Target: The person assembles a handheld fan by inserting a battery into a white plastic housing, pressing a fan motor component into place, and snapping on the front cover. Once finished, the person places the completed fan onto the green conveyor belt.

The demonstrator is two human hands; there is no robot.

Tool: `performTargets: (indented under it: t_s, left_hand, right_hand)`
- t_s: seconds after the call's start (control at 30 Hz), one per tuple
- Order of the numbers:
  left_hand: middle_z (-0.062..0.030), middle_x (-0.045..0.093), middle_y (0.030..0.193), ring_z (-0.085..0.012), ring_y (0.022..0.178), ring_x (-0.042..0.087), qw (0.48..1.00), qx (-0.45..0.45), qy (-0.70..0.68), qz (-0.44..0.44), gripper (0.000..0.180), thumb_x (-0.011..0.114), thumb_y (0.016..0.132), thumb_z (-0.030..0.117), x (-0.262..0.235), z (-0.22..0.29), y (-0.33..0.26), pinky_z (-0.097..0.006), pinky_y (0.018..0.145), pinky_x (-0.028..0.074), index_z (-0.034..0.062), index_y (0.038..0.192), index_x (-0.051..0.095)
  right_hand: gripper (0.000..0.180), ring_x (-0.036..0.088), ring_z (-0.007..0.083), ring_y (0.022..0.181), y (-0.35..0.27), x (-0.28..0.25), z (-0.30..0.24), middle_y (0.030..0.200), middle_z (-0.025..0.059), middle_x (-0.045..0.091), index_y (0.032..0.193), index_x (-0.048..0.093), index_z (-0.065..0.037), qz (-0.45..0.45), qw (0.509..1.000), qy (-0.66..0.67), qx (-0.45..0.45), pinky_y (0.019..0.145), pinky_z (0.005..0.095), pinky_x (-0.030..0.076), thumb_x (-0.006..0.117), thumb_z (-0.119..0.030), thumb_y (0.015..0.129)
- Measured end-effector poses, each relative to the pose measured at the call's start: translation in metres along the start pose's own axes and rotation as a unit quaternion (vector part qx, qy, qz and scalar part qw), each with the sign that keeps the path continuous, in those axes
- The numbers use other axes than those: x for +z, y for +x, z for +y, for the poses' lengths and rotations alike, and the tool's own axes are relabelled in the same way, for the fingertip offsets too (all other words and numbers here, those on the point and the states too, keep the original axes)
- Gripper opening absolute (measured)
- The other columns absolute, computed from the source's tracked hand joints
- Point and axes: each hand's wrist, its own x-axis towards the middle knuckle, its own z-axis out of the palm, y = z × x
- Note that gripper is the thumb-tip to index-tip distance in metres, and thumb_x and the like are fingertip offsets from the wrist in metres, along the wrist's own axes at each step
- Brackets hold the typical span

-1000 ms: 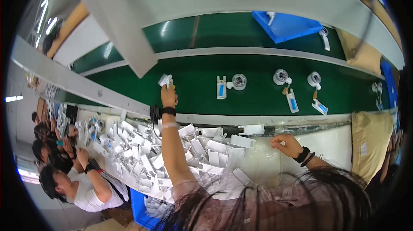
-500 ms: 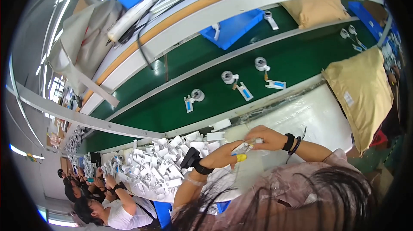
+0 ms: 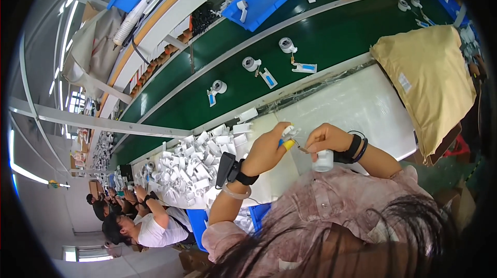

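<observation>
My left hand (image 3: 268,148), with yellow covers on fingertips, is closed on a small white plastic part (image 3: 288,132) with a bit of blue beside it. To its right, my right hand (image 3: 331,139) pinches a small brownish piece (image 3: 304,149). Just below those fingers hangs a white round housing (image 3: 323,161), shaped like a short cup. Thin dark wire seems to run between the two hands, though it is too small to be sure. Both hands are over the pale worktable (image 3: 352,97), left of which lies a heap of white plastic parts (image 3: 191,167).
Beyond the table runs a green conveyor belt (image 3: 176,107) carrying several round white assemblies (image 3: 251,64) with blue-striped handles. A blue tray (image 3: 269,1) sits farther back. At right stands a tan bag (image 3: 424,86). Another person (image 3: 155,226) works at far left; a blue bin (image 3: 196,221) is below the table edge.
My hands have moved apart, and the round white housing now shows under my right hand. The whole view has shifted, with the belt and tray appearing higher and farther left.
</observation>
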Motion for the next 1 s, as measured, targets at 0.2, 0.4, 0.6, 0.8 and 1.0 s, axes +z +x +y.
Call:
performTargets:
  t_s: [0.2, 0.4, 0.6, 0.8, 1.0]
  left_hand:
    - [-0.0179, 0.063, 0.081, -0.0292, 0.063, 0.061, 0.992, -0.025, -0.037, 0.118, 0.041, 0.063, 0.086, 0.008, 0.043, 0.01, -0.014, -0.036, 0.058, 0.047, 0.0067, 0.124, 0.047]
    - [-0.0111, 0.061, 0.092, -0.0176, 0.067, 0.061, 0.878, -0.094, -0.457, 0.109, 0.032, 0.054, 0.094, 0.01, 0.082, 0.008, -0.024, -0.028, 0.06, 0.052, 0.0029, 0.124, 0.045]
    - [-0.0084, 0.058, 0.09, -0.0118, 0.062, 0.055, 0.85, -0.04, -0.489, 0.189, 0.027, 0.045, 0.1, 0.011, 0.095, 0.021, -0.026, -0.025, 0.054, 0.049, 0.002, 0.125, 0.043]
    - [-0.0083, 0.056, 0.087, -0.0114, 0.061, 0.052, 0.837, -0.053, -0.515, 0.178, 0.038, 0.041, 0.091, -0.002, 0.095, 0.028, -0.032, -0.026, 0.051, 0.045, 0.0014, 0.129, 0.039]
    - [-0.0068, 0.055, 0.085, -0.0113, 0.062, 0.052, 0.836, -0.053, -0.518, 0.175, 0.047, 0.04, 0.085, -0.006, 0.102, 0.031, -0.037, -0.025, 0.052, 0.045, 0.0012, 0.131, 0.037]
  right_hand:
    - [0.009, 0.066, 0.0115, 0.066, -0.011, 0.016, 0.005, 0.076, 0.0052, 0.067, 0.085, 0.062, -0.002, 0.045, 0.999, -0.006, -0.006, 0.062, 0.0242, 0.051, 0.07, -0.004, 0.084]
    - [0.01, 0.059, 0.0176, 0.065, -0.023, 0.031, 0.006, 0.073, 0.0064, 0.063, 0.085, 0.062, -0.004, 0.286, 0.817, -0.421, -0.27, 0.062, 0.0298, 0.047, 0.071, -0.004, 0.08]
    - [0.011, 0.058, 0.0234, 0.067, -0.024, 0.049, 0.004, 0.078, 0.0064, 0.063, 0.088, 0.065, -0.006, 0.333, 0.807, -0.354, -0.337, 0.066, 0.0314, 0.045, 0.07, -0.002, 0.08]
    - [0.013, 0.06, 0.0229, 0.075, -0.026, 0.046, 0.0, 0.083, 0.0058, 0.066, 0.091, 0.066, -0.007, 0.256, 0.766, -0.442, -0.391, 0.076, 0.0342, 0.045, 0.071, -0.003, 0.08]
    - [0.019, 0.057, 0.024, 0.081, -0.026, 0.048, 0.001, 0.088, 0.0057, 0.066, 0.09, 0.066, -0.007, 0.251, 0.754, -0.458, -0.399, 0.075, 0.035, 0.045, 0.075, -0.001, 0.075]
